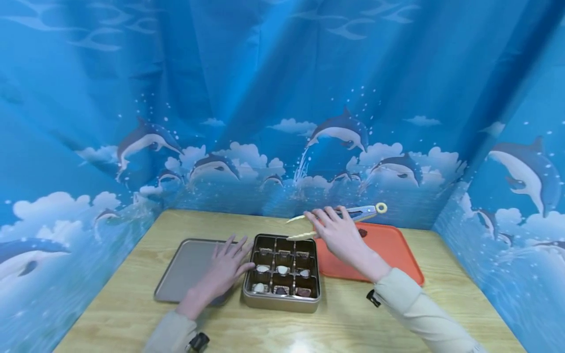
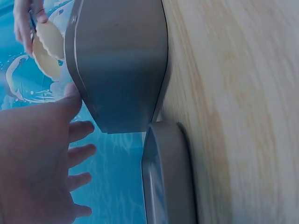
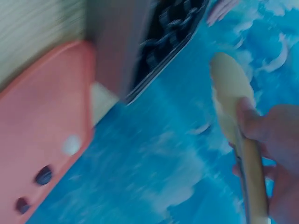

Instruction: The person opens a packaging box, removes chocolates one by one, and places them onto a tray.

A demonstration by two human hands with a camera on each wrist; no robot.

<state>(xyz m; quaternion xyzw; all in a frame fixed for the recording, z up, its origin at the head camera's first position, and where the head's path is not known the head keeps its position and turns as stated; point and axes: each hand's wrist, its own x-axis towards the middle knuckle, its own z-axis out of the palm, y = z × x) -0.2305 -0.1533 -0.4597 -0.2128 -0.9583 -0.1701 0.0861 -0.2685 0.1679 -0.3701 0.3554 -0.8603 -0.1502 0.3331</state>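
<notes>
A metal box (image 1: 282, 304) with a divided dark liner stands at the middle of the table. White pieces (image 1: 282, 270) that look like chocolates sit across its middle row; one white and two dark pieces (image 1: 303, 292) are in its front row. My left hand (image 1: 227, 267) is spread beside the box, its thumb at the left rim. In my right hand (image 1: 340, 235) I grip a pair of tongs (image 1: 364, 212) with cream tips, over the box's right back corner. The tips (image 3: 229, 79) stand apart with nothing between them.
Left of the box lies a grey metal lid (image 1: 187, 269), partly under my left hand. On the right, an orange tray (image 1: 388, 250) carries a white piece (image 3: 71, 145) and two dark pieces (image 3: 43, 175). A dolphin-print curtain (image 1: 273, 122) rises behind the wooden table (image 1: 353, 314).
</notes>
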